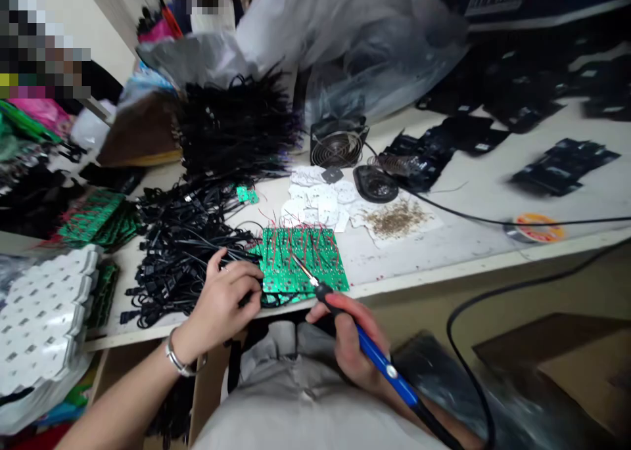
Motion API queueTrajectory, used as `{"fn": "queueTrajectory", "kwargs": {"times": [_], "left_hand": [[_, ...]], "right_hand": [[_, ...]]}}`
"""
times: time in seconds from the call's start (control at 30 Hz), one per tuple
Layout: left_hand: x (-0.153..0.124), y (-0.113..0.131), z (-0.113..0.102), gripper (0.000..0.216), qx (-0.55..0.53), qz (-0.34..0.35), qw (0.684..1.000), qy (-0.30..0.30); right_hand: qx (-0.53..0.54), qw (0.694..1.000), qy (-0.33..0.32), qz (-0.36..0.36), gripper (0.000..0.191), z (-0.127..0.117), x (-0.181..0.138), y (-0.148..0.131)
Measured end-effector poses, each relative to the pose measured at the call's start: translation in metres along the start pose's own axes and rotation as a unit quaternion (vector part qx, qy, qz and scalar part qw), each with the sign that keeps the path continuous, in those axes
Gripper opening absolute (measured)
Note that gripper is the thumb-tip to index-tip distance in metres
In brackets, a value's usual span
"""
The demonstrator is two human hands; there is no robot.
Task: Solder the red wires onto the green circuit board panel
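My right hand [352,338] grips a blue soldering iron [377,351]. The iron's metal tip rests over a green circuit board [305,259] near the table's front edge. Thin red and black wires stand up from the board. My left hand [231,292] is curled at the board's left edge, fingertips drawn in toward the thumb. What those fingers pinch is hidden. Under and beside that hand lies a heap of black cables [172,240] with plugs. More green board shows beneath the front edge of the top one.
Behind the board are a small fan [338,144], a soldering iron stand [377,180] and brown crumbs [397,219] on white paper. A solder reel [535,228] lies to the right. White trays [44,318] are stacked at left. The iron's cord hangs past the table edge.
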State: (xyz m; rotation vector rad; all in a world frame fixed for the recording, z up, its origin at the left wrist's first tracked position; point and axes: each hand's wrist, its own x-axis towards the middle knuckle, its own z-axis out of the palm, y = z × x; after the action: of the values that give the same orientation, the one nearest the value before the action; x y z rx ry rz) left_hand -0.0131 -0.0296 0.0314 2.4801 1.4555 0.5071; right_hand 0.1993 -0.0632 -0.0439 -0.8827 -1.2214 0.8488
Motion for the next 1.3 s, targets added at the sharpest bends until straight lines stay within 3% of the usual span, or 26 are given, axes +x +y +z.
{"fn": "queueTrajectory", "kwargs": {"times": [0.17,0.27,0.43,0.53,0.67,0.83,0.97,1.07,1.13,1.23,1.3], "left_hand": [[-0.001,-0.001,0.004,0.012,0.0,-0.003,1.0,0.008],[-0.001,-0.001,0.001,0.013,0.002,0.002,1.0,-0.009],[0.014,-0.004,-0.031,0.017,-0.002,0.052,0.996,-0.072],[0.054,-0.022,-0.053,0.02,0.044,0.054,0.995,-0.073],[0.142,-0.07,-0.059,0.025,0.216,-0.044,0.966,-0.134],[0.234,-0.118,-0.029,0.019,0.255,-0.082,0.953,-0.143],[0.261,-0.122,0.003,0.034,0.237,-0.075,0.958,-0.14],[0.264,-0.122,0.014,0.034,0.199,-0.077,0.97,-0.115],[0.265,-0.127,0.009,0.028,0.166,-0.085,0.98,-0.074],[0.267,-0.138,-0.019,0.02,0.117,-0.11,0.987,0.03],[0.268,-0.146,-0.048,0.028,0.092,-0.132,0.98,0.117]], "right_hand": [[0.011,0.999,0.016,-0.035,0.02,0.0,0.013,0.008],[0.014,0.999,0.032,-0.021,0.02,-0.003,0.012,0.018],[0.013,0.998,0.056,0.008,0.018,-0.012,0.007,0.029],[-0.001,0.997,0.07,0.012,0.017,-0.016,0.01,0.029],[-0.017,0.995,0.093,0.021,0.016,-0.021,0.016,0.024],[-0.059,0.991,0.123,0.007,0.015,-0.03,0.018,0.018],[-0.08,0.987,0.142,0.007,0.012,-0.039,0.02,0.014],[-0.073,0.987,0.143,0.0,0.012,-0.045,0.023,0.013],[-0.062,0.988,0.141,-0.012,0.013,-0.047,0.024,0.014],[-0.056,0.987,0.15,-0.001,0.012,-0.047,0.025,0.018],[-0.048,0.986,0.157,0.014,0.013,-0.045,0.024,0.022]]}}
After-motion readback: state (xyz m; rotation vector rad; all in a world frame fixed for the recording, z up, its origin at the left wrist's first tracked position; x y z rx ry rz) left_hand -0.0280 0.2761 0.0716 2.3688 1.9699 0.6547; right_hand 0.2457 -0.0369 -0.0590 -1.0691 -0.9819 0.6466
